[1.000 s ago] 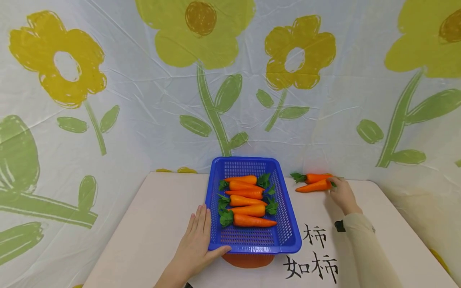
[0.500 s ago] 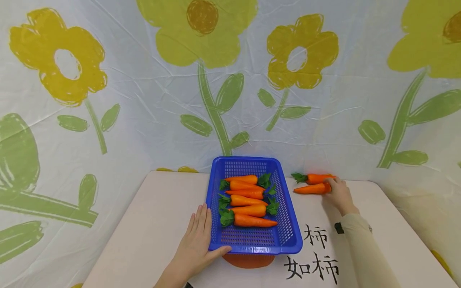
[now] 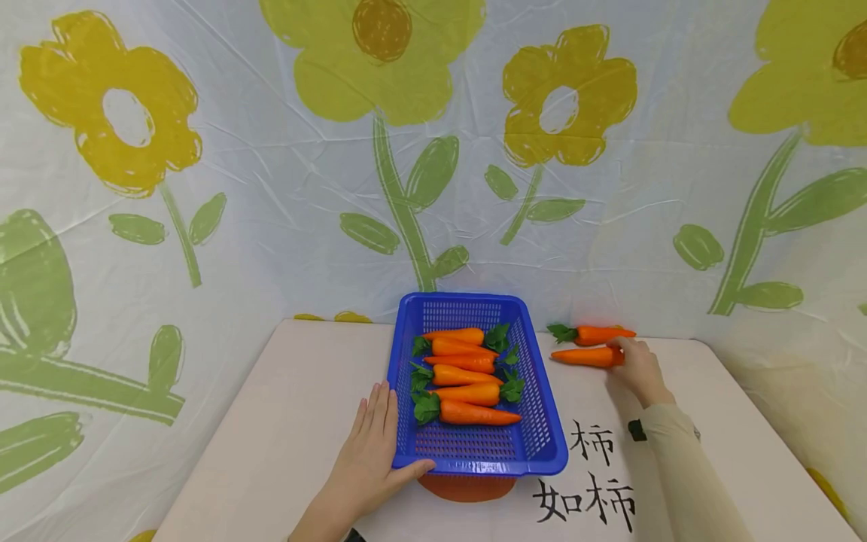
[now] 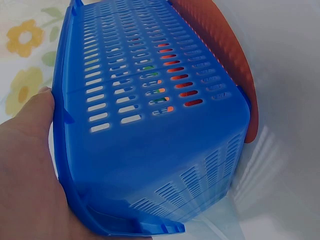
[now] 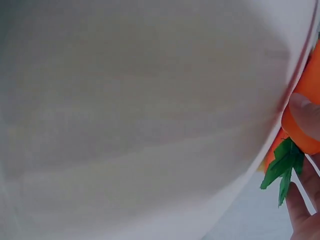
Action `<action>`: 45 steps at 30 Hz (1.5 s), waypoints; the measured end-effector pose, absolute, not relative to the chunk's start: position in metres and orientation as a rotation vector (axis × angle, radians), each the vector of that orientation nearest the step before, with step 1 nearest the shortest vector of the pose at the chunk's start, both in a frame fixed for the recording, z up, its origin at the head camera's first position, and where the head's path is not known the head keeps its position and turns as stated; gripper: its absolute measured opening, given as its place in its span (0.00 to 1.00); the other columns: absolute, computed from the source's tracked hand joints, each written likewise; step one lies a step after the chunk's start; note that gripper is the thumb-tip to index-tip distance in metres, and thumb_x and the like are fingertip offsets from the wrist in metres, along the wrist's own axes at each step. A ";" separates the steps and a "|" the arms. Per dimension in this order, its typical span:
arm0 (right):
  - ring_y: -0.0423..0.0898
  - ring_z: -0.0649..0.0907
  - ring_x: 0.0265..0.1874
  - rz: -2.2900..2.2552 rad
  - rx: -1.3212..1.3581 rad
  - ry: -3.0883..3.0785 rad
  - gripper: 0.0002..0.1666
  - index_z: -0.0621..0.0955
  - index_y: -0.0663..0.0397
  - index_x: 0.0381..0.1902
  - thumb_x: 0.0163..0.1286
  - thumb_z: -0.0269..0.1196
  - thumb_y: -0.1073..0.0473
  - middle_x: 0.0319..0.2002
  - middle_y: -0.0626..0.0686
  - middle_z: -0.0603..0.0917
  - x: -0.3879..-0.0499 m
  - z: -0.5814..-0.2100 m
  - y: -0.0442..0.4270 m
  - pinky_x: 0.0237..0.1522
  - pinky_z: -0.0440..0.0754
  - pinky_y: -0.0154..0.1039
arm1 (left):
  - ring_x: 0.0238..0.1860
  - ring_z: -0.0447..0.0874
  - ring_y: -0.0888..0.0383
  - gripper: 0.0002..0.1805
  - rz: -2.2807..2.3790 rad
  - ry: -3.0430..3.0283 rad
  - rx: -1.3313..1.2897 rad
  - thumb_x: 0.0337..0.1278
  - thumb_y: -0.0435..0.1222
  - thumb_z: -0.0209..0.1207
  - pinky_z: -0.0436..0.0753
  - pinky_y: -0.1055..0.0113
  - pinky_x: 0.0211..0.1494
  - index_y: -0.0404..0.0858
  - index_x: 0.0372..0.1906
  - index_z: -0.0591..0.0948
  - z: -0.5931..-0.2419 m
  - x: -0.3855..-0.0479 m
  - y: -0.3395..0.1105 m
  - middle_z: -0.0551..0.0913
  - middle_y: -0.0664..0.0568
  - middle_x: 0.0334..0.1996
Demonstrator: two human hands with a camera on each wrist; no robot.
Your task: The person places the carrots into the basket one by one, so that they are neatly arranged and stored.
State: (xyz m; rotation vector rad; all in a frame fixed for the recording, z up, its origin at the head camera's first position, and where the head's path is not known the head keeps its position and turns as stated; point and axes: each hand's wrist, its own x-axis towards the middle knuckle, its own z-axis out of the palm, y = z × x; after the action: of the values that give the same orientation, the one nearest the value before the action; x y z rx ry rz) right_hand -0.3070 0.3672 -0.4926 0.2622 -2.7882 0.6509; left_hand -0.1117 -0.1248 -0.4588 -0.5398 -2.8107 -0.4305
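Note:
A blue plastic basket holds several orange carrots with green leafy tops, lying crosswise in a row. My left hand rests along the basket's left side, fingers straight, its thumb over the near rim. From the left wrist, that hand is seen against the basket's rim, and bits of orange show through the slots. At the far right of the table, my right hand pinches one carrot at its thick end. In the right wrist view the thumb presses on this carrot, above its green leaves.
Another carrot lies just behind the held one, by the table's back edge. A reddish-brown round shape shows under the basket's near end. Black characters mark the pale table cover. A flower-printed cloth hangs behind.
The right hand has shifted slightly, and the carrot in its fingers has moved a little to the left, apart from the one behind. The left hand and basket stay put.

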 end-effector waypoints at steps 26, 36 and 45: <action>0.67 0.77 0.39 0.782 0.451 -2.570 0.26 0.78 0.77 0.49 0.51 0.72 0.75 0.44 0.74 0.80 -0.283 -0.411 0.335 0.42 0.74 0.62 | 0.77 0.45 0.38 0.62 -0.426 -2.823 -0.547 0.56 0.73 0.48 0.52 0.44 0.76 0.22 0.74 0.55 -0.458 -0.112 -0.125 0.51 0.30 0.75; 0.64 0.78 0.40 0.800 0.498 -2.568 0.25 0.79 0.75 0.51 0.54 0.71 0.74 0.44 0.71 0.82 -0.261 -0.375 0.305 0.43 0.75 0.63 | 0.77 0.45 0.37 0.62 -0.425 -2.808 -0.545 0.56 0.73 0.48 0.52 0.43 0.76 0.22 0.74 0.55 -0.460 -0.112 -0.126 0.51 0.30 0.75; 0.60 0.79 0.37 0.799 0.540 -2.582 0.25 0.80 0.72 0.51 0.55 0.74 0.71 0.42 0.67 0.83 -0.241 -0.352 0.274 0.39 0.76 0.56 | 0.77 0.46 0.37 0.62 -0.406 -2.793 -0.546 0.56 0.73 0.47 0.53 0.43 0.75 0.22 0.73 0.56 -0.460 -0.112 -0.125 0.53 0.30 0.75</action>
State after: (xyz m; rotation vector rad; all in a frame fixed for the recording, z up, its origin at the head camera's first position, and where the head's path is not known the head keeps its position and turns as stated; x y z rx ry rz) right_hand -0.2411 0.2740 -0.3520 0.5402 -2.5823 0.7986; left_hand -0.1118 -0.1253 -0.4600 -0.5462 -2.7935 -0.4055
